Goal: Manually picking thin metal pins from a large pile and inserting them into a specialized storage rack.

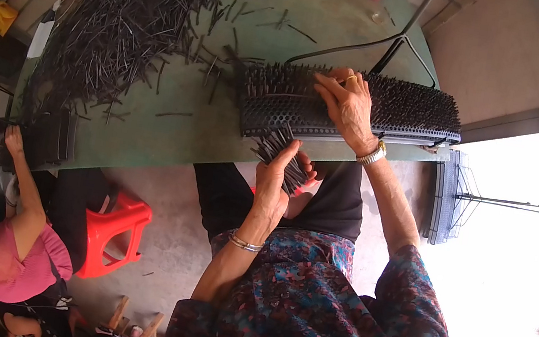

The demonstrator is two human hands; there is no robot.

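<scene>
Head view, left fingers (285, 155) grasping one strip bundle (293, 175); right fingers (334, 90) (grip unclear) at one perforated rack (277, 118)

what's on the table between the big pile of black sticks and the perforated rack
In the head view, loose black sticks lie scattered across the green tabletop between the pile and the perforated rack, with bare patches among them.

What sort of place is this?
Likely a small workshop: a large pile of dark sticks lies on a green table, a perforated rack bristles with dark pieces, and a second person is at the same table.
</scene>
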